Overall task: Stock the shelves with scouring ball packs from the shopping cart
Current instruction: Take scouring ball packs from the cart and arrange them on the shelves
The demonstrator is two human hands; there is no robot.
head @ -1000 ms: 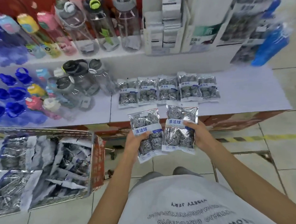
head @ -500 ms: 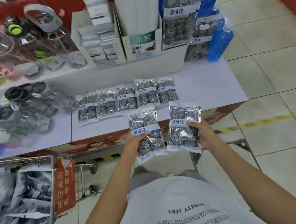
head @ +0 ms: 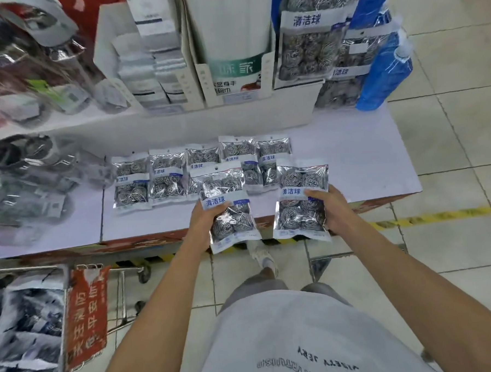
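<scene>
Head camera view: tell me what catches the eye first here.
Two shiny scouring ball packs stand out at centre, one gripped in the left hand, the other in the right hand, both held over the front edge of the white shelf. Behind them a row of five packs lies flat on that shelf. The shopping cart with more packs sits at lower left.

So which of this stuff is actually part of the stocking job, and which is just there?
Part of the job:
left hand pack
right hand pack
row of packs on the shelf
shopping cart

Just there:
water bottles
blue bottles
boxed cloths
</scene>
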